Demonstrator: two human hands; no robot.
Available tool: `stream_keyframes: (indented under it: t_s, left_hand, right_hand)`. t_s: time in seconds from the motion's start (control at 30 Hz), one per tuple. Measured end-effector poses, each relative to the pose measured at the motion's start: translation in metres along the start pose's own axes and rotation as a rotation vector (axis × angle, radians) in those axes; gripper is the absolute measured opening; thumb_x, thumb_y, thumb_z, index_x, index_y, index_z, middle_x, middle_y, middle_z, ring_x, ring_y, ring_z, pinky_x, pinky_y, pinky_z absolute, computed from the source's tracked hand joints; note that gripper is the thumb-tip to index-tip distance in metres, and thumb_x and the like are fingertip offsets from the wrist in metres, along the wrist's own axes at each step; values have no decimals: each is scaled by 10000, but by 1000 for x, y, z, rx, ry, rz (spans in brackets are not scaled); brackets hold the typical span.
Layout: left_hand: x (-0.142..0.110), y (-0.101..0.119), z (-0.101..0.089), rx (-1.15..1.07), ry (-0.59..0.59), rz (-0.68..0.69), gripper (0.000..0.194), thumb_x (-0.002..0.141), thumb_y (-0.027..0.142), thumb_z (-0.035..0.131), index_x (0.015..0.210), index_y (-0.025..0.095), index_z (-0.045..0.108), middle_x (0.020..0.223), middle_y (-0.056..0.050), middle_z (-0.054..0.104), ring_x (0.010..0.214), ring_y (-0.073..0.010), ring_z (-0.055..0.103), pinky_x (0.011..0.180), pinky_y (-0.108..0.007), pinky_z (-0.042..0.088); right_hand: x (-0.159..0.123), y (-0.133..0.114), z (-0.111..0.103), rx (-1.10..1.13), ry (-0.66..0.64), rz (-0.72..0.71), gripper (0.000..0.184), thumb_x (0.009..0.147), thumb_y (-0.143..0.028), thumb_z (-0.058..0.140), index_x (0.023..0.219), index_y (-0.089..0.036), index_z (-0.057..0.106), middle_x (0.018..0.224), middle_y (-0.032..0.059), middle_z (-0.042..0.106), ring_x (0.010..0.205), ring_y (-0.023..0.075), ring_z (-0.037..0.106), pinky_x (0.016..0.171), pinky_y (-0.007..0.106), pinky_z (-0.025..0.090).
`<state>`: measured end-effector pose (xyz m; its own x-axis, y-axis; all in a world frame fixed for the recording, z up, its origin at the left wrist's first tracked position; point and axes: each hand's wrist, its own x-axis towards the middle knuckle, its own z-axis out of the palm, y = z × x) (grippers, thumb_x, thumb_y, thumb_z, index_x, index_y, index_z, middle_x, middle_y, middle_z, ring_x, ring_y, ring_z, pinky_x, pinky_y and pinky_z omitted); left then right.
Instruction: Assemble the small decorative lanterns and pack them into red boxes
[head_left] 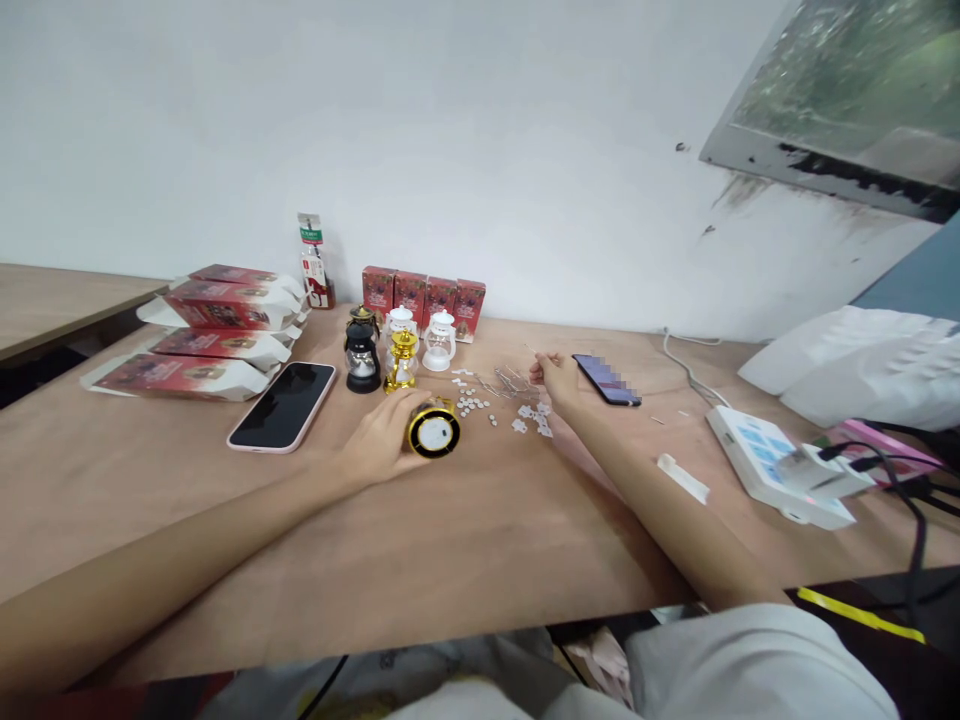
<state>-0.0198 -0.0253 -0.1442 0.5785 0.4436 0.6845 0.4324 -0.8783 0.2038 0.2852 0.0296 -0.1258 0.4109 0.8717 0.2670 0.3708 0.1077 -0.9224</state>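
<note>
My left hand (384, 438) is wrapped round a small gold lantern (436, 434), tipped so that its round base with a black ring and pale centre faces me. To the right, the fingers of my right hand (556, 380) are pinched together, and a tiny pale tip pokes out beyond them, too small to name. Thin metal wire pieces (508, 383) lie just left of that hand. Small white discs (471, 405) and flat white cut-out pieces (534, 420) are scattered between the two hands. Behind my left hand stand a black lantern (363, 362), a gold lantern (403, 358) and a white lantern (439, 345).
Red boxes (424, 298) stand by the wall, near a bottle-shaped package (315, 262). Flattened red cartons (217, 340) and a pink-edged phone (283, 408) lie left. On the right are a dark phone (606, 380), a white strip (682, 478) and a power strip (772, 465) with cables.
</note>
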Motion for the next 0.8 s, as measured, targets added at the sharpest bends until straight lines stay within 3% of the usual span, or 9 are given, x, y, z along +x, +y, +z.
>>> stream_keyframes:
  t_s: [0.23,0.27,0.33,0.47,0.57,0.63,0.7,0.8]
  left_hand:
    - [-6,4,-10,-84,226,-35,471,737,287,660,1166,218,479,1100,-83,601,1033,-242,612,852,-382,528]
    - [-8,4,-12,-79,261,-40,460,732,278,661,1149,219,475,1081,-78,601,1023,-239,612,849,-389,526]
    - [-14,6,-16,-63,310,-57,450,720,273,666,1117,222,461,1048,-67,597,1001,-234,612,852,-407,521]
    - [-23,10,-21,-74,311,-189,488,701,293,684,1103,219,417,1033,-57,588,978,-225,616,868,-411,515]
    - [-24,8,-19,-131,321,-379,515,695,343,694,1090,208,391,1055,-64,552,974,-214,608,854,-382,515]
    - [-21,4,-16,-184,343,-502,508,691,386,697,1051,211,385,1040,-55,537,964,-207,602,834,-368,513]
    - [-17,-1,-14,-280,356,-606,471,697,414,682,999,217,378,1002,-36,542,947,-198,607,822,-361,514]
    - [-11,-6,-14,-458,339,-746,429,699,439,655,934,218,372,964,-26,577,947,-202,624,826,-375,523]
  right_hand:
    - [-89,-16,33,48,-393,40,166,736,-354,602,682,-209,542,478,-57,534,375,100,463,370,219,356]
    - [-101,-17,37,27,-478,5,165,763,-365,576,712,-210,548,504,-56,552,392,102,481,384,218,364]
    - [-117,-19,41,-56,-527,-136,173,812,-356,535,727,-207,554,564,-39,590,488,115,550,473,235,425]
    - [-125,-24,34,-283,-491,-387,199,848,-381,559,885,-194,619,783,23,665,663,149,610,636,300,491]
    - [-123,-26,25,-404,-588,-530,477,702,-471,738,1072,-199,611,992,72,645,809,195,630,698,341,515]
    - [-123,-29,21,-454,-684,-594,559,625,-453,807,1084,-200,613,1060,85,613,902,217,626,741,350,521]
    - [-125,-31,19,-504,-730,-603,509,641,-408,811,1062,-196,618,1055,79,604,889,206,630,742,342,522]
    - [-129,-33,20,-576,-684,-626,399,706,-408,763,1009,-194,616,1006,71,614,835,203,639,735,354,525]
